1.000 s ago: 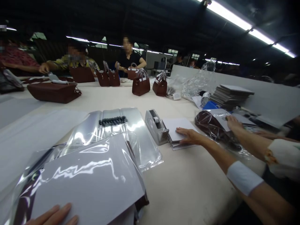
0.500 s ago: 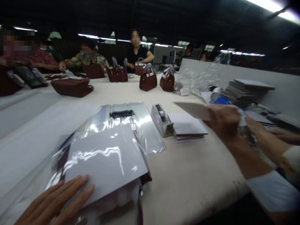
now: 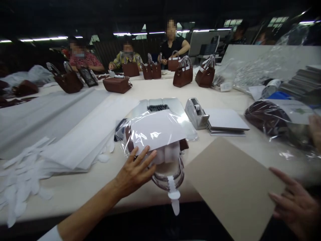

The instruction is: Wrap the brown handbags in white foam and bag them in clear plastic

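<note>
My left hand [image 3: 136,172] lies with fingers spread on the near edge of a brown handbag [image 3: 184,144] that rests on its side, partly inside a clear plastic bag [image 3: 122,142]. A white card sheet [image 3: 157,129] covers most of the handbag. Its wrapped handles [image 3: 182,174] point toward me, with a white paper strip [image 3: 173,192] hanging off the table edge. At the right, my right hand [image 3: 296,201] grips a grey-brown cardboard sheet [image 3: 233,187] by its right corner, tilted over the table edge. Beyond the handbag lie flat clear plastic sleeves [image 3: 188,125].
A tape dispenser [image 3: 197,113] stands beside a stack of white boards [image 3: 227,120]. White paper sheets [image 3: 82,140] and strips [image 3: 22,187] spread at left. At right, another person's hand [image 3: 315,130] is by a plastic-wrapped brown bag [image 3: 268,115]. Handbags [image 3: 183,75] and co-workers [image 3: 175,43] are behind.
The cardboard sheet in my right hand has come nearer, down to the table's front edge. My left hand stays on the handbag. The view has turned left, showing more paper strips.
</note>
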Available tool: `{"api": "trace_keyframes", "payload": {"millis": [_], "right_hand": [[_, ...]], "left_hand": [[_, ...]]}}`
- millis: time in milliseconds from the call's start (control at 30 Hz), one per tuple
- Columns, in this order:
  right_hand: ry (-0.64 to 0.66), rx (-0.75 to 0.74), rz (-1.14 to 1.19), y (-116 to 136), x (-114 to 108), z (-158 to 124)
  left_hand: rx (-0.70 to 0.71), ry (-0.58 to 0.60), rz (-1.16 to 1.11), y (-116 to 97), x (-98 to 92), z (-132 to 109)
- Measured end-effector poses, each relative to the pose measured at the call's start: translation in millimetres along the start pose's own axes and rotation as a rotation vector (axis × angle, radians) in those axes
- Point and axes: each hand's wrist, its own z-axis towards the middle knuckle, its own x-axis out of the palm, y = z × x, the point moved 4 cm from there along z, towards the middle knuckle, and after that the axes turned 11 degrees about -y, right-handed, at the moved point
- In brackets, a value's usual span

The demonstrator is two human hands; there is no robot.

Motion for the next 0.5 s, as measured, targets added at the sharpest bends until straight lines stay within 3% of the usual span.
{"api": "trace_keyframes", "payload": {"millis": [67, 167, 233, 367, 500], "right_hand": [[0.156, 0.4, 0.154, -10.3, -16.4, -29.2], [0.425, 0.96, 0.404, -2.7, -16.5, -60.9], [0.529, 1.069, 0.469, 17.6, -8.7, -68.2], [0.665, 1.13, 0.615, 63.9, 19.3, -72.4], [0.639, 1.162, 0.699, 82.8, 43.1, -69.7]], "left_hand": [[0.009, -0.002, -0.034, 9.4, -1.2, 5.8], [-0.017, 0.058, -0.086, 29.9, -5.8, 16.5], [-0.044, 0.128, -0.106, 42.1, -8.1, 23.2], [-0.065, 0.207, -0.137, 55.0, -11.7, 33.0], [-0.069, 0.233, -0.184, 58.9, -14.8, 39.8]]}}
